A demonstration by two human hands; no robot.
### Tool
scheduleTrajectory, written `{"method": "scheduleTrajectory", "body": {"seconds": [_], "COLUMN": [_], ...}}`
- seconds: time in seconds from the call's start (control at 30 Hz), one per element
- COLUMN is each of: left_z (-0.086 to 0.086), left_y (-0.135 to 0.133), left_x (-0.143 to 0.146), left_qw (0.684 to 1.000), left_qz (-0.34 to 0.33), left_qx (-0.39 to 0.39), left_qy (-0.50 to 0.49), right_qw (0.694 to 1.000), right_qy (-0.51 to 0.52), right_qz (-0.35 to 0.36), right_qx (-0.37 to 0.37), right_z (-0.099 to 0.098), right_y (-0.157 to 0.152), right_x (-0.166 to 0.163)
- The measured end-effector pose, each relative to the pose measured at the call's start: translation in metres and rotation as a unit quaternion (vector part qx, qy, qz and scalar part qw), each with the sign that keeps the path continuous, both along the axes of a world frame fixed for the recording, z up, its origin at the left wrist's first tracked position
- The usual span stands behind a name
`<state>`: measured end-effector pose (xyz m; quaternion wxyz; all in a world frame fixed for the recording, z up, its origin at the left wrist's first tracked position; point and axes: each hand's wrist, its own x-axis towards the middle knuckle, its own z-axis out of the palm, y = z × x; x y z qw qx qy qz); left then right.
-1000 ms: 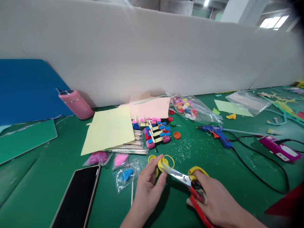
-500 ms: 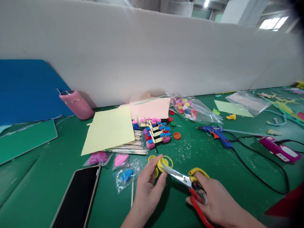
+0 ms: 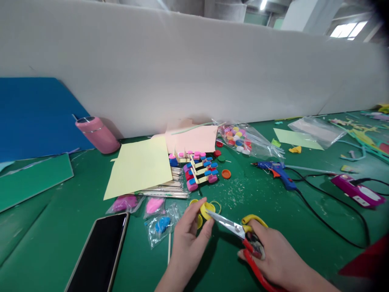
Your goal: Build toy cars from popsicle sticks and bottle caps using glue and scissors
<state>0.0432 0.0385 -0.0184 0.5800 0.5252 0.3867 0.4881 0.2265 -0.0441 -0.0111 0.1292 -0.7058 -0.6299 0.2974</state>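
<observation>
Currently the left hand point(image 3: 188, 239) is pinching a yellow cap point(image 3: 207, 210) between thumb and forefinger, its fingers point(image 3: 191, 213) closing narrowly on the rim and holding the cap just above the desk point(image 3: 45, 231). The wrist is coming in from the bottom edge, and the hand is angling up and slightly right, palm turning toward the other hand.

The right hand point(image 3: 276, 259) is gripping scissors point(image 3: 234, 228), with its fingers curling through the red and yellow handles. The blades are pointing up and left, and their tip is touching the cap. I cannot tell how far apart the blades are standing. This hand is lying low over the desk, its forearm entering from the lower right corner.

A yellow ring point(image 3: 216, 206) is lying just beside the cap. A phone point(image 3: 100, 251) is resting left of the left hand, a glue gun point(image 3: 278, 170) is lying farther back on the right, and a stick model point(image 3: 199, 168) is sitting beyond the cap.
</observation>
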Motion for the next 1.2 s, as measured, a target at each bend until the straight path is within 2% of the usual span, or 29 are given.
{"method": "scheduleTrajectory", "body": {"seconds": [0.17, 0.3, 0.5, 0.67, 1.2], "left_z": [0.007, 0.01, 0.012, 0.012, 0.007], "left_y": [-0.003, -0.002, 0.002, 0.003, 0.005], "left_x": [0.006, 0.007, 0.003, 0.002, -0.001], "left_qw": [0.995, 0.993, 0.99, 0.989, 0.993], "left_qz": [0.04, 0.046, -0.006, -0.023, -0.051], "left_qx": [-0.081, -0.097, -0.132, -0.131, -0.101], "left_qy": [-0.04, -0.046, -0.054, -0.068, -0.013], "right_qw": [1.0, 0.999, 0.999, 0.999, 0.999], "right_qy": [0.023, 0.031, 0.042, 0.032, 0.018], "right_qz": [-0.014, 0.001, 0.004, 0.016, 0.029], "right_qx": [0.013, 0.01, -0.009, -0.003, -0.003], "right_z": [0.005, 0.009, 0.011, 0.012, 0.016], "right_y": [0.002, -0.001, -0.003, -0.004, 0.001], "right_x": [0.007, 0.008, 0.003, 0.003, 0.007]}}
